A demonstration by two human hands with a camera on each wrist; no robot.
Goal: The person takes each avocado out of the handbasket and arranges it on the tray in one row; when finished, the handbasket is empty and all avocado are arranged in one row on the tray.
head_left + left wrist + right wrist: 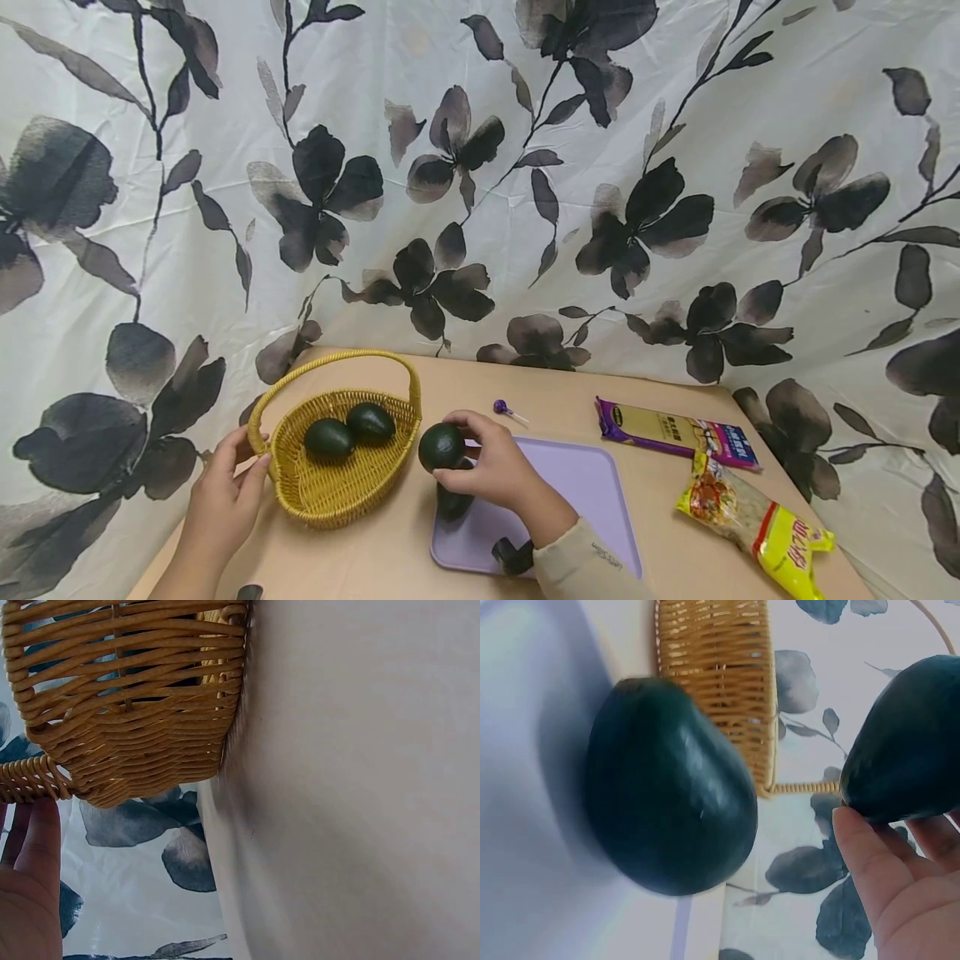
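Observation:
My right hand (pixel 491 462) grips a dark green avocado (pixel 442 447) above the left side of a lilac tray (pixel 577 492). A second avocado (pixel 671 787) rests on that tray, partly hidden below the held one in the head view. To the left, my left hand (pixel 228 496) holds the handle of a yellow wicker basket (pixel 337 504) near its lower left end. Two more avocados (pixel 328 439) lie inside the basket, side by side. The left wrist view shows the fingers (pixel 41 840) against the wrapped handle (pixel 34 778).
A purple lollipop (pixel 501 407) lies behind the tray. Toward the right are a purple and gold packet (pixel 675 433) and a yellow food bag (pixel 757 529). Floral cloth (pixel 480 208) hangs along the table's back edge. A black object (pixel 513 556) shows beside the right sleeve.

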